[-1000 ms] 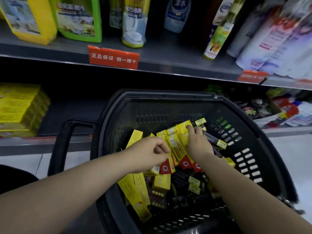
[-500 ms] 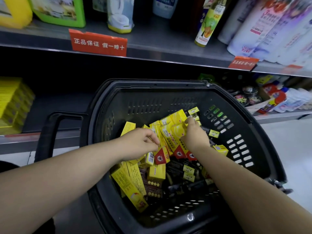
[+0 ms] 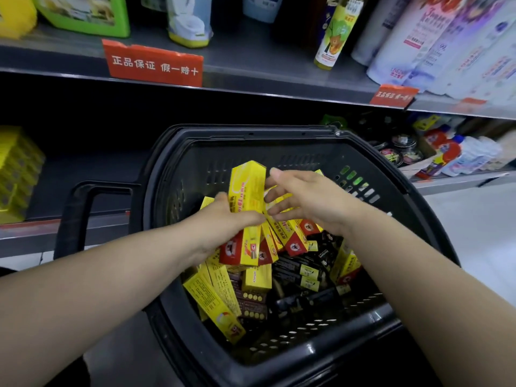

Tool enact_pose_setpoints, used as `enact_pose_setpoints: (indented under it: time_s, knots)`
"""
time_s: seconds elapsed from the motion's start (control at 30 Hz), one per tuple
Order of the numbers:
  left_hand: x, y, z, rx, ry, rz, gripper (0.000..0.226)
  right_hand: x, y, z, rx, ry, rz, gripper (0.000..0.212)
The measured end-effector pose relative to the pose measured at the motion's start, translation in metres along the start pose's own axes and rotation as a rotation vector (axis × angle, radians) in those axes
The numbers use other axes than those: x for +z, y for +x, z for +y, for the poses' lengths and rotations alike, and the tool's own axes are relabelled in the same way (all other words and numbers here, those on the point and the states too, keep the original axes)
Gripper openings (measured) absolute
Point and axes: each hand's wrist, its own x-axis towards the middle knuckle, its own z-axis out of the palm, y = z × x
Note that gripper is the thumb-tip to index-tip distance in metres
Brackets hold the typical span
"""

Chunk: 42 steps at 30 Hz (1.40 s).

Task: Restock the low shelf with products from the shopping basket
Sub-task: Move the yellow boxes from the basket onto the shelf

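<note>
At the far left a stack of flat yellow cardboard boxes [image 3: 16, 174] sits on the low shelf [image 3: 92, 177], a dark metal board with a red strip along its front edge. Above it a smooth green plastic jug [image 3: 83, 12] stands on the grey metal upper shelf [image 3: 251, 60], and a torn red paper tag [image 3: 153, 64] with white characters hangs from that shelf's edge.

The looped black plastic handle [image 3: 78, 216] belongs to the basket [image 3: 279, 134], a rounded black plastic tub with slotted walls that stands in front of the low shelf. Long narrow yellow cartons [image 3: 212, 303] with red ends lie in a loose heap on its left side.

The left hand [image 3: 220, 219] is curled round a bundle of cartons [image 3: 247, 191] and grips them nearly upright above the heap, red ends down. The right hand [image 3: 307, 196] has its fingers [image 3: 276, 174] spread and almost straight, with the tips at the right side of the bundle.

Glossy black cartons [image 3: 301, 270] with small yellow labels fill the middle and right of the basket.

Further right a slim yellow-green bottle [image 3: 332, 37] stands on the upper shelf. On the low shelf are round lidded jars [image 3: 402, 152], then white plastic bottles [image 3: 472, 157].
</note>
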Motion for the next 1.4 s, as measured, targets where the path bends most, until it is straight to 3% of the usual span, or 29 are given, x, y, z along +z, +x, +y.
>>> enact_pose_setpoints:
  time_s: [0.07, 0.13, 0.2, 0.3, 0.37, 0.5, 0.63, 0.77, 0.93, 1.13, 1.3, 1.4]
  knots:
    - [-0.003, 0.003, 0.001, -0.060, -0.092, 0.045, 0.051, -0.017, 0.008, 0.010, 0.028, -0.225, 0.084, 0.029]
    - [-0.006, 0.005, 0.003, -0.093, -0.152, 0.067, 0.038, -0.030, 0.020, 0.033, 0.070, -0.658, 0.157, 0.029]
    - [-0.007, 0.003, 0.005, -0.136, -0.187, 0.057, 0.023, -0.033, 0.031, 0.060, 0.192, -0.938, 0.093, 0.041]
    - [-0.007, 0.001, 0.008, -0.181, -0.234, 0.029, 0.020, -0.017, 0.046, 0.093, 0.344, -0.947, -0.024, 0.059]
    - [-0.008, 0.000, 0.010, -0.179, -0.264, 0.020, 0.021, -0.001, 0.056, 0.106, 0.370, -0.971, 0.023, 0.064]
    - [-0.008, 0.000, 0.008, -0.157, -0.274, 0.032, 0.019, 0.015, 0.063, 0.114, 0.340, -1.012, 0.228, 0.057]
    - [-0.008, 0.002, 0.007, -0.165, -0.268, 0.037, 0.020, 0.007, 0.060, 0.105, 0.280, -1.043, 0.201, 0.053]
    - [-0.009, 0.004, 0.007, -0.169, -0.263, 0.085, 0.022, -0.002, 0.051, 0.058, 0.143, -0.789, 0.278, 0.037]
    - [-0.009, 0.003, 0.008, -0.119, -0.273, 0.139, 0.031, -0.002, 0.023, 0.014, 0.075, -0.115, 0.189, 0.038]
    - [-0.009, 0.002, 0.009, -0.076, -0.310, 0.085, 0.036, 0.016, 0.007, 0.006, 0.134, 0.082, -0.035, 0.043]
    - [-0.011, 0.004, 0.009, -0.075, -0.300, 0.107, 0.039, 0.012, 0.005, 0.002, 0.049, 0.192, -0.081, 0.025]
    - [-0.009, 0.003, 0.010, -0.097, -0.291, 0.091, 0.040, 0.014, 0.008, 0.009, 0.066, 0.167, -0.109, 0.039]
